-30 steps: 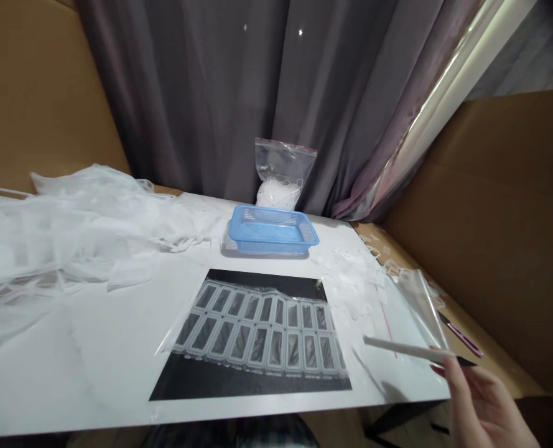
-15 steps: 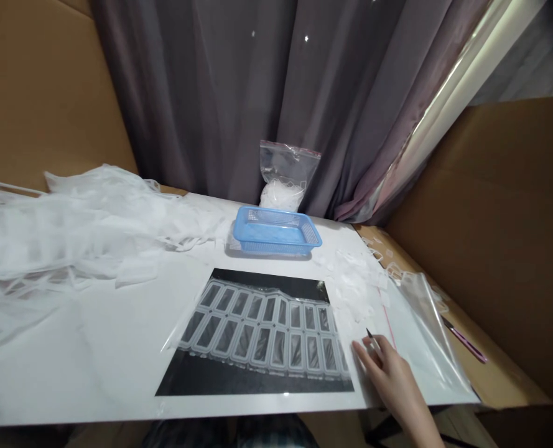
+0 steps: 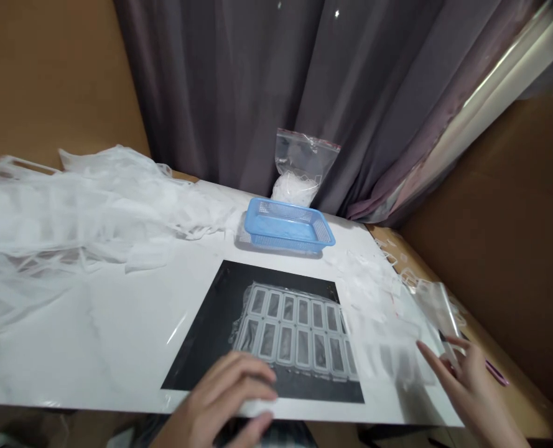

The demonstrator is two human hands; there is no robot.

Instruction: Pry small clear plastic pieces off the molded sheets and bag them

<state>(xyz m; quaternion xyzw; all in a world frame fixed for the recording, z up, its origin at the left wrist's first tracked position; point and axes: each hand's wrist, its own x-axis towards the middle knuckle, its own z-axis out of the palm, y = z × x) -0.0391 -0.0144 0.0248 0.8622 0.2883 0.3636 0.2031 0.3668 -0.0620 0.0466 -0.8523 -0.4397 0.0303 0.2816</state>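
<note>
A clear plastic sheet (image 3: 291,336) with two rows of pale-framed rectangular windows lies partly on a black mat (image 3: 201,339) and runs off its right side over the white table. My left hand (image 3: 227,395) hovers at the mat's front edge, fingers curved and thumb apart, holding nothing. At the right, my right hand (image 3: 467,376) grips a slim pen-like tool (image 3: 450,353) with a dark pointed tip; its kind is unclear. The forefinger of that hand is by the sheet's right end; whether it touches is hard to tell.
Behind the mat sits a blue basket (image 3: 285,227), with a zip bag (image 3: 299,177) of white pieces behind it. White strips (image 3: 94,211) heap at the left. Small clear scraps (image 3: 369,280), a clear bag (image 3: 437,302) and a pink-handled tool (image 3: 496,372) are at the right.
The windowed sheet has slid right across the mat, and my right hand has moved right with the tool. My left hand has come into view at the front. The view has shifted slightly.
</note>
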